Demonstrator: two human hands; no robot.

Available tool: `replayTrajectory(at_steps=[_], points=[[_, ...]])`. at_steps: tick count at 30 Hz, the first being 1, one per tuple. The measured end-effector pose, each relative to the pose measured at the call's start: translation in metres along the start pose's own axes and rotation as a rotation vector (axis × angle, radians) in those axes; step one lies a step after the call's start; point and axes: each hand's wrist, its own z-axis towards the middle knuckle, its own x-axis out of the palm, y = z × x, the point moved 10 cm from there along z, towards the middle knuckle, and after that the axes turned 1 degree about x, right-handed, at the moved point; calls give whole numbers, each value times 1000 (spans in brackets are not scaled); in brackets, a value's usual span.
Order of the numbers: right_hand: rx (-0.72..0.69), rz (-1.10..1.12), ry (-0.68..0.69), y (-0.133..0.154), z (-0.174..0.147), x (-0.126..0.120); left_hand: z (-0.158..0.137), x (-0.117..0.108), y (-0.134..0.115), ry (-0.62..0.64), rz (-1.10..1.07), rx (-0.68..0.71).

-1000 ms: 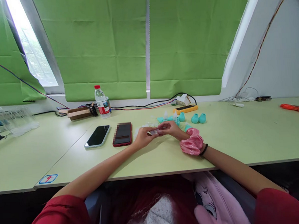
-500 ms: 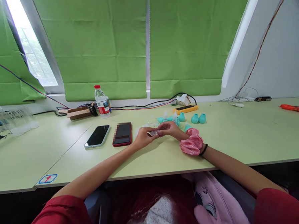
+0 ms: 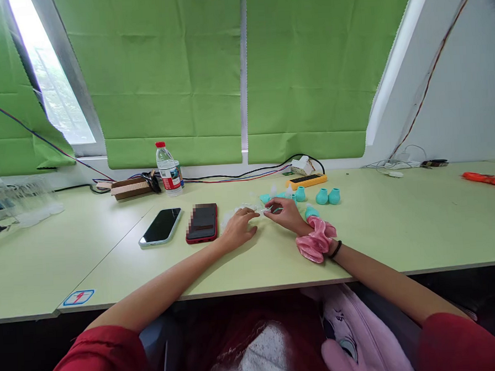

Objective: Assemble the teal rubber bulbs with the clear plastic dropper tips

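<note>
My left hand (image 3: 238,228) hovers low over the table beside some clear plastic pieces (image 3: 227,215), its fingers stretched out and nothing in its grasp. To its right, my right hand (image 3: 286,214) is closed in a pinch on a small clear plastic piece (image 3: 267,210), whose exact shape is too small to make out. Just beyond that hand lie several turquoise bulb-shaped pieces (image 3: 300,194), some with whitish translucent parts among them. One turquoise piece (image 3: 311,211) sits close to the right wrist, which wears a pink scrunchie (image 3: 317,240).
Left of my hands lie a red-edged phone (image 3: 202,223) and a light-edged phone (image 3: 160,227). Behind them stand a water bottle (image 3: 169,170) and a brown box (image 3: 131,187). A yellow-black block (image 3: 306,181) lies near cables at the back. Clear containers (image 3: 28,201) are far left.
My hands have come apart. The left has let go of the clear piece and opened its fingers, while the right keeps a pinch on a small clear piece.
</note>
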Motion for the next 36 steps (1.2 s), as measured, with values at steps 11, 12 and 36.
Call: replayTrajectory(at_steps=[11,12,36], points=[[-62,-101,14,7,0,1,0,-1,1,-6,88,-18],[-56,-99,31,7,-1,3,0,-2,3,-10,106,-37],[126,145,45,-12,5,0,-1,11,9,62,-76,-73]])
